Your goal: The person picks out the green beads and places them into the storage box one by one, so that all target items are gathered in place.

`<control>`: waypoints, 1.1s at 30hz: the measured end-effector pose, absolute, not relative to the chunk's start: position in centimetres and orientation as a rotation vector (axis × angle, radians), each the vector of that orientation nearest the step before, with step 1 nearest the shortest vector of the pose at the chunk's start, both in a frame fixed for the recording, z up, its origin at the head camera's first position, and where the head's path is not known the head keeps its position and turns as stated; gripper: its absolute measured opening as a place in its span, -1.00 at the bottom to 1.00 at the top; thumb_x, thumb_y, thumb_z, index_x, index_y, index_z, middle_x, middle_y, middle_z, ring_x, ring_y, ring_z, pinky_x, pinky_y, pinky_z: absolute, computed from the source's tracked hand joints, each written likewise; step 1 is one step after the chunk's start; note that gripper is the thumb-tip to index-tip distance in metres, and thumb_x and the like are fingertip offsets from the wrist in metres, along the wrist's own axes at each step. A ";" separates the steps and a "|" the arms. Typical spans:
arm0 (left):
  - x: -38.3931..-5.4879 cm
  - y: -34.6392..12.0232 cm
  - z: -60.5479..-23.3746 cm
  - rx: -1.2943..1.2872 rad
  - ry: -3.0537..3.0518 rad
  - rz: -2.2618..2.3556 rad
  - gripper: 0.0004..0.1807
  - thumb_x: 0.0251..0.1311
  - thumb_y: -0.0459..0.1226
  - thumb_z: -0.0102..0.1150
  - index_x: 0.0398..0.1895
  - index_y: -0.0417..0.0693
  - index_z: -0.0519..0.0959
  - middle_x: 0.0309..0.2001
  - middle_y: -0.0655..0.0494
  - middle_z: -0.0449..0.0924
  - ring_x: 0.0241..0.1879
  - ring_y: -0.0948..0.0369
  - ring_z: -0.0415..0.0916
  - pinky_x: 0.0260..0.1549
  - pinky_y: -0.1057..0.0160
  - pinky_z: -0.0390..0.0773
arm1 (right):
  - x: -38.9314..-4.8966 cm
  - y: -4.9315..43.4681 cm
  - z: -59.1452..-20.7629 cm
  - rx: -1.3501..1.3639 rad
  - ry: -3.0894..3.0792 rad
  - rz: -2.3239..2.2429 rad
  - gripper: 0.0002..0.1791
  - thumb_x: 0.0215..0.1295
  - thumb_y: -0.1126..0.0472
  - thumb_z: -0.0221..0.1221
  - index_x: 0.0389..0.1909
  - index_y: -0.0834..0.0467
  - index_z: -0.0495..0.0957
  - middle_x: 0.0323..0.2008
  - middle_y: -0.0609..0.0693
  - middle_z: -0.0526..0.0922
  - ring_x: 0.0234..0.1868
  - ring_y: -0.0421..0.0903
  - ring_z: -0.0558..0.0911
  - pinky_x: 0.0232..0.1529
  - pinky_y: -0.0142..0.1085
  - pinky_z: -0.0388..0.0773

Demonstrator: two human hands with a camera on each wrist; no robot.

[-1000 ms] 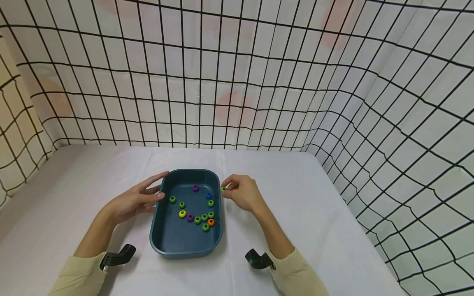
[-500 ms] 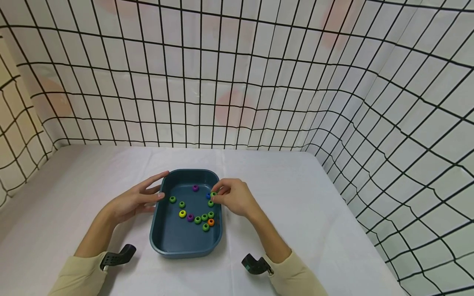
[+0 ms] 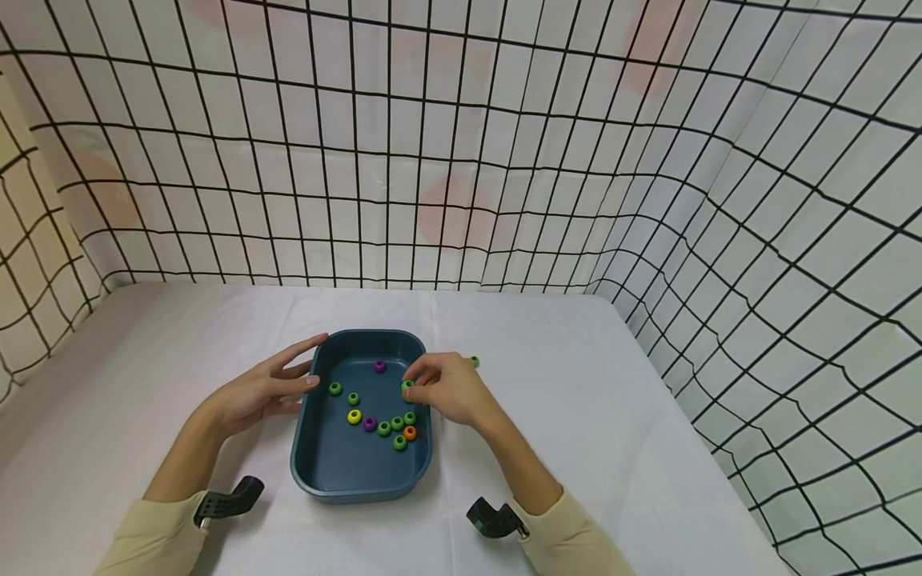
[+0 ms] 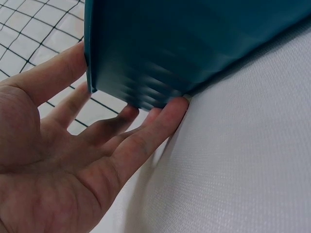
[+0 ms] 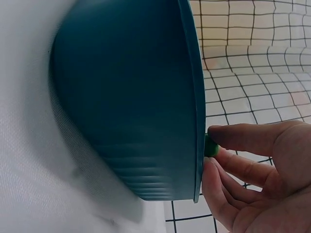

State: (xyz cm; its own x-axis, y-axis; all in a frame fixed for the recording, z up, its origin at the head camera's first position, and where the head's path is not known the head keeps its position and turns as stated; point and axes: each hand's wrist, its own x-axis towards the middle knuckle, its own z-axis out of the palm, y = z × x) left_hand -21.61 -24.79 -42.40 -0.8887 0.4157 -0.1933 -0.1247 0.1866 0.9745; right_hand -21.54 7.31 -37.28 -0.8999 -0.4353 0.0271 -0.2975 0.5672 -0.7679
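In the head view my right hand reaches over the right rim of the blue tray. Thumb and fingertips pinch a green bead above the tray floor. The right wrist view also shows this green bead between the fingertips, just at the rim. My left hand rests against the tray's left side with fingers spread and fairly straight. In the left wrist view its fingertips touch the tray wall. Inside the tray lie several green beads, two purple beads, a yellow bead and an orange bead.
Another green bead lies on the white tablecloth, just beyond my right hand. A black grid net over a pale backing stands behind and at both sides. Each sleeve carries a black wrist mount.
My right hand has carried the pinched green bead leftward, from outside the rim to over the tray. It now hides the blue bead and uncovers a green one on the cloth. The left hand stays put.
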 end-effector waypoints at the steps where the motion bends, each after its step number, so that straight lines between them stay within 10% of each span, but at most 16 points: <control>1: -21.6 -24.8 -42.4 0.274 2.052 1.747 -0.16 0.48 -0.18 0.09 0.66 0.31 -0.13 0.65 -0.21 -0.37 0.52 -0.38 -0.06 0.30 -0.33 0.32 | -21.5 7.3 -37.3 -0.625 2.630 -1.243 -0.87 0.25 0.19 0.38 -0.20 0.08 0.73 -0.41 -0.09 0.65 -0.34 -0.16 0.59 -0.32 -0.31 0.56; 33: -21.6 -24.7 -42.5 0.275 2.045 1.772 -0.16 0.47 -0.20 0.10 0.66 0.30 -0.12 0.65 -0.22 -0.35 0.50 -0.39 0.00 0.26 -0.29 0.39 | -22.0 7.7 -37.3 -0.544 2.617 -1.300 -0.69 0.34 0.04 0.31 -0.01 0.13 0.68 -0.28 -0.01 0.76 -0.34 -0.13 0.69 -0.32 -0.28 0.63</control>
